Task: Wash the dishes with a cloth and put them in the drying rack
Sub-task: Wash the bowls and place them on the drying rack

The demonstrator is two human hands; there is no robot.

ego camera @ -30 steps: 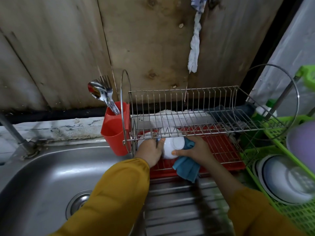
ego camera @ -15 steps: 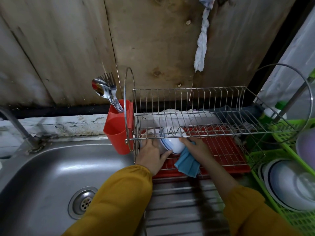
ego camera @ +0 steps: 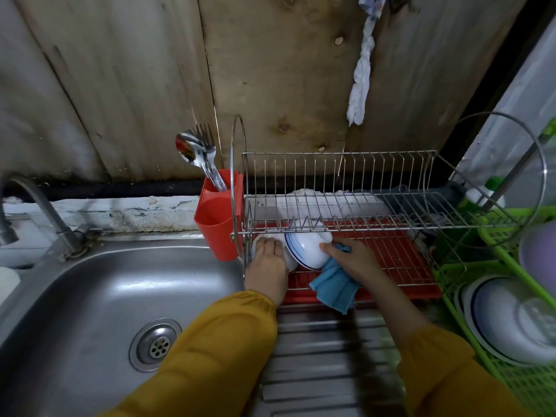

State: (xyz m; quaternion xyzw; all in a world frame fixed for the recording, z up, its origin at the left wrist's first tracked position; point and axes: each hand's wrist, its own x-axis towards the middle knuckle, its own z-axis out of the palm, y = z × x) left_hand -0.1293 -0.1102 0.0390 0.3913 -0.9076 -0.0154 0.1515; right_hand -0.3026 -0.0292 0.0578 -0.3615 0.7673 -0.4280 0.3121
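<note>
At the far left a curved tap (ego camera: 39, 206) stands over the steel sink (ego camera: 90, 296), whose round drain (ego camera: 155, 344) shows near the yellow left sleeve (ego camera: 216, 356). A red cutlery cup (ego camera: 218, 224) hangs on the left end of the wire drying rack (ego camera: 340, 182), with a spoon and forks (ego camera: 198, 155) standing upright in it.

The left hand (ego camera: 267, 266) reaches into the rack's lower tier. Its fingers lie together, nearly straight, over a plain white bowl (ego camera: 291, 261) at the left end of that tier, resting on it rather than curling round it.

Just to the right, a white bowl with blue rings (ego camera: 310, 251) stands tilted on its edge on the lower tier, above the red drip tray (ego camera: 391, 257), with its ringed rim turned toward the plain bowl and touching it.

The right hand (ego camera: 358, 260) has its thumb against this bowl's outer wall, and its fingers are bent round a blue cloth (ego camera: 334, 285), which hangs below the hand over the tray's front edge. In front lies the ridged steel surface (ego camera: 325, 356).

A twisted white rag (ego camera: 361, 76) hangs on the wooden wall (ego camera: 120, 85) above. At the far right, blue-rimmed white plates (ego camera: 505, 323) are stacked in a green plastic basket (ego camera: 511, 383).
</note>
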